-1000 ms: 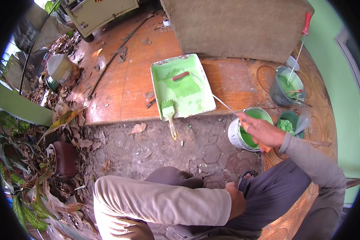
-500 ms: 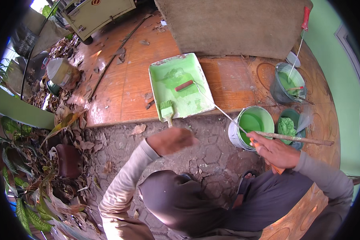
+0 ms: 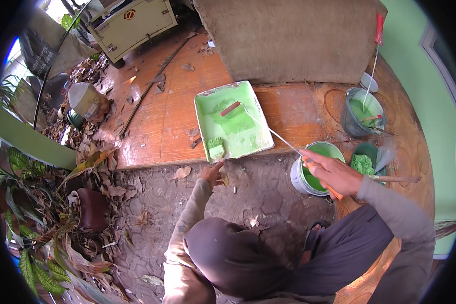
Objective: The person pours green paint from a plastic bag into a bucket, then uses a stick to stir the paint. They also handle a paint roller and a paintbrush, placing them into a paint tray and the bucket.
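My right hand point(image 3: 334, 175) is closed round the orange handle of a paint roller point(image 3: 278, 136), above a white bucket point(image 3: 294, 175) of green paint. The roller's reddish sleeve point(image 3: 230, 108) lies in a paint tray point(image 3: 267, 133) coated with green. A flat paintbrush point(image 3: 216, 150), green on its bristles, rests at the tray's near left corner. Just below that corner is my left hand point(image 3: 213, 176), fingers apart and stretched toward the brush's handle end; whether they touch it is unclear. A small white stick point(image 3: 234, 190) shows on the ground beside this hand.
A dark bucket point(image 3: 357, 121) holds green paint and a red-handled tool point(image 3: 379, 30). Nearer stands a green container point(image 3: 364, 150) with a green cloth or bag. A wooden stick point(image 3: 397, 179) lies at right. Potted plants point(image 3: 23, 213) and dry leaves line the left; a brown board point(image 3: 289, 40) stands behind.
My left hand has moved down and its fingers have opened. My right hand has shifted slightly left and up with the roller. The small white stick on the ground has come into sight.
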Demonstrator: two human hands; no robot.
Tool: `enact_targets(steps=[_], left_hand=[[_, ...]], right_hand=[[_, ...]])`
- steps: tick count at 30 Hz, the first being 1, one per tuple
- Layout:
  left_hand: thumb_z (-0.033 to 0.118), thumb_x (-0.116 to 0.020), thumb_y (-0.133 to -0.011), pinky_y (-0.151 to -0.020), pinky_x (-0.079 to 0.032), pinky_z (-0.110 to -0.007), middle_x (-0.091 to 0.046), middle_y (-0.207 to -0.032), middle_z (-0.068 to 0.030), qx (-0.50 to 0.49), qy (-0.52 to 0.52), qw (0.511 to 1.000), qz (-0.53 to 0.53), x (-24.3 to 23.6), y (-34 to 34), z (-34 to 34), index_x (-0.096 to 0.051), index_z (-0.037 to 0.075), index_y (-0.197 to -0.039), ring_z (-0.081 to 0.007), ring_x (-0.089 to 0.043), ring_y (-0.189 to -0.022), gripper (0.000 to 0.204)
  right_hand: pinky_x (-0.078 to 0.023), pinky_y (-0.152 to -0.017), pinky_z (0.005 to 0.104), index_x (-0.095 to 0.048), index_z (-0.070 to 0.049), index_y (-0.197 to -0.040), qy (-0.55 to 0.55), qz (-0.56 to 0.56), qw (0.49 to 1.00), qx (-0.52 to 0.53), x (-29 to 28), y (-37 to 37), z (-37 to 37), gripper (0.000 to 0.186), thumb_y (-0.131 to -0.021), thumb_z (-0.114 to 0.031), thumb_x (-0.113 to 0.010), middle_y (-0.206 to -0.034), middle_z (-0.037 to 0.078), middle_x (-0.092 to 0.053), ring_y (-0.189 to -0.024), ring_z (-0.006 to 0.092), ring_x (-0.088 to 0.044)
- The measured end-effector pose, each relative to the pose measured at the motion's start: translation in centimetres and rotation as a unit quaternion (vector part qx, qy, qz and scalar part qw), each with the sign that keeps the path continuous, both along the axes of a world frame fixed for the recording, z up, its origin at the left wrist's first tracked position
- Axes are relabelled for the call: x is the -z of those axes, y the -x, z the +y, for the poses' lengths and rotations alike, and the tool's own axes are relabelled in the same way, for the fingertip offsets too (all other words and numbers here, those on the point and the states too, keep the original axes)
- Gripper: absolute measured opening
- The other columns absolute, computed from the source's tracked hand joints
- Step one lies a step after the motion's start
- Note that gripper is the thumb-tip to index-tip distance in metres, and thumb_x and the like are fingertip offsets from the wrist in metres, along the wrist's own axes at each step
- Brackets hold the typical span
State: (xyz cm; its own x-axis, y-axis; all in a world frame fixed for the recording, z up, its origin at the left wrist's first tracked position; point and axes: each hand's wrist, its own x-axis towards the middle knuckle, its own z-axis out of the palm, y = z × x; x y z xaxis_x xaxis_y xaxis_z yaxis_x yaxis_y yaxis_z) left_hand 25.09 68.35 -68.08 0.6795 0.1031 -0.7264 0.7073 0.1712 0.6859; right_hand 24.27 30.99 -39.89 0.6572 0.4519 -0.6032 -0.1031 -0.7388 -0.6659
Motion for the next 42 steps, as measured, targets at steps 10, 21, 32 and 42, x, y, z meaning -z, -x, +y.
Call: enact_targets(steps=[10,21,32,42], left_hand=[[0.012,-0.074,-0.083,-0.057,-0.054,-0.033,-0.065,-0.092,-0.0082,-0.234,0.145,0.948,-0.161,5.9,-2.2,-0.8,-0.057,0.003,-0.108,-0.0210,-0.066,-0.073,0.032],[0.010,-0.068,-0.087,-0.048,-0.049,-0.028,-0.066,-0.091,-0.0075,-0.301,0.099,0.928,-0.198,3.8,-2.5,-0.4,-0.056,0.003,-0.107,-0.0230,-0.067,-0.069,0.025],[0.016,-0.065,-0.089,-0.048,-0.042,-0.023,-0.068,-0.095,-0.0070,-0.140,-0.175,0.941,-0.254,-11.1,9.5,9.0,-0.057,0.006,-0.109,-0.0158,-0.067,-0.073,0.025],[0.007,-0.060,-0.088,-0.061,-0.051,-0.033,-0.068,-0.089,-0.0114,0.043,-0.511,0.814,-0.271,-24.1,17.4,13.0,-0.052,0.000,-0.120,-0.0207,-0.065,-0.071,0.034]], right_hand=[[-0.047,-0.044,0.0238,-0.021,-0.011,-0.151,-0.161,0.057,0.975,0.140,-3.2,6.1,-3.9,0.055,-0.100,-0.021,-0.038,-0.074,0.004,-0.047,-0.049,0.0080,-0.045],[-0.045,-0.044,0.0235,-0.020,-0.010,-0.151,-0.176,0.060,0.978,0.095,-3.6,6.1,-5.1,0.057,-0.097,-0.015,-0.039,-0.068,0.004,-0.048,-0.045,0.0082,-0.048],[-0.044,-0.042,0.0228,-0.025,-0.007,-0.149,-0.205,0.112,0.967,0.105,-5.3,7.1,-7.7,0.054,-0.097,-0.013,-0.038,-0.068,0.005,-0.050,-0.041,0.0082,-0.048],[-0.047,-0.046,0.0230,-0.027,-0.002,-0.146,-0.150,0.133,0.980,-0.011,-6.0,8.5,-10.5,0.058,-0.091,-0.008,-0.043,-0.061,0.003,-0.056,-0.044,0.0105,-0.058]])
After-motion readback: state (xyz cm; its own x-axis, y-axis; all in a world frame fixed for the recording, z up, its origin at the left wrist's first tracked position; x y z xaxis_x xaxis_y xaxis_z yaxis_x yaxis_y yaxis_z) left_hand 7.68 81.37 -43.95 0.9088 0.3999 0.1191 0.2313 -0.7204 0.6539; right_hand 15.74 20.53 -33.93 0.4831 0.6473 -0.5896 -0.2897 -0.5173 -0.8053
